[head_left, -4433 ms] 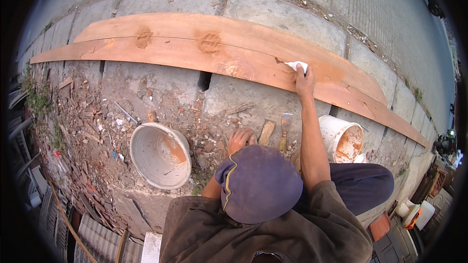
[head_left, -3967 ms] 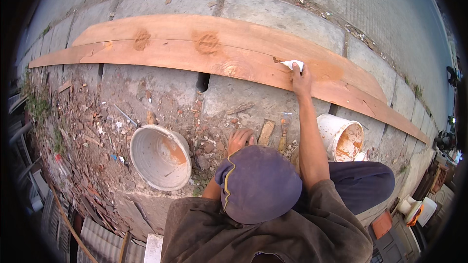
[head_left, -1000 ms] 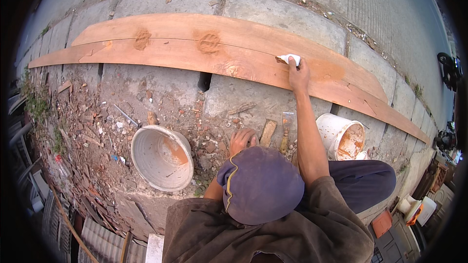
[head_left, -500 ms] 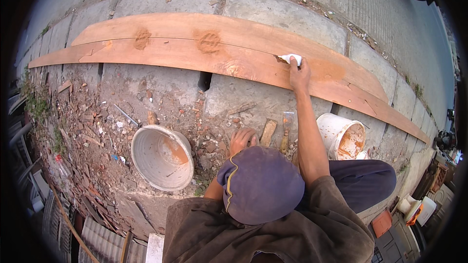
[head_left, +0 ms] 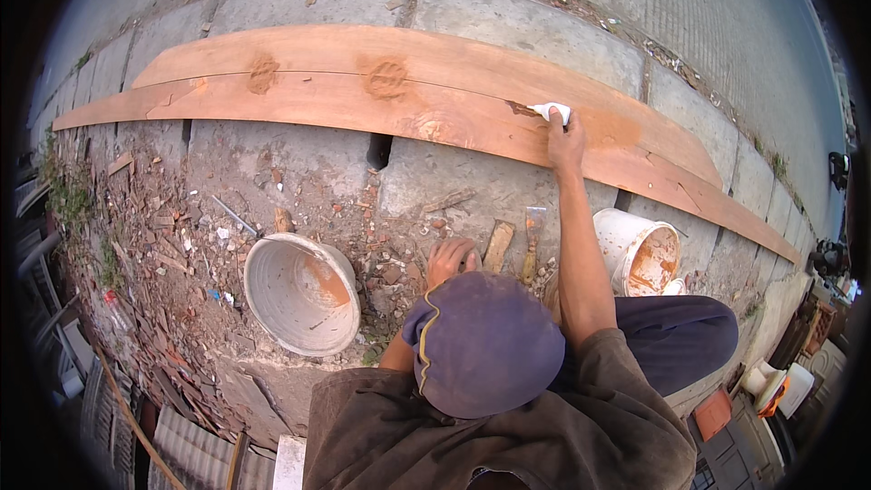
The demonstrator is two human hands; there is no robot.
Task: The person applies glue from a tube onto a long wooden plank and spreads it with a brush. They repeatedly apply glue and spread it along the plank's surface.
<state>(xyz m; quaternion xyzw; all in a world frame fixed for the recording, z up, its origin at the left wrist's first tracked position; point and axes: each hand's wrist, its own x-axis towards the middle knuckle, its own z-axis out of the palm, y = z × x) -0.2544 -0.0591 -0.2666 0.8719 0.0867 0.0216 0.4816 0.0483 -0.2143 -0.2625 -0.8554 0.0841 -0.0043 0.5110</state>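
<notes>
My right hand point(head_left: 568, 141) is closed around a small white squeeze bottle point(head_left: 555, 112), apparently of glue. Its nozzle points left, close over the seam between two long reddish-brown wooden boards point(head_left: 318, 98). A dark wet streak point(head_left: 521, 107) lies along the seam at the nozzle tip. Patches of fine sawdust-like powder point(head_left: 386, 78) cover parts of the seam to the left, and more powder point(head_left: 612, 127) lies right of the bottle. My left hand point(head_left: 451, 260) rests low in front of me, fingers loosely bent and nothing seen in them; what lies under it is hidden.
A pale plastic basin point(head_left: 281, 304) stands tilted on rubble at the left. A stained white bucket point(head_left: 621, 240) lies tipped beside my right forearm. A scraper point(head_left: 532, 245) and a wood scrap point(head_left: 498, 247) lie by my left hand. Concrete slabs point(head_left: 535, 25) run behind the boards.
My right hand has shifted slightly right along the seam with the bottle. More of the dark wet streak shows behind the nozzle. My left hand stays put.
</notes>
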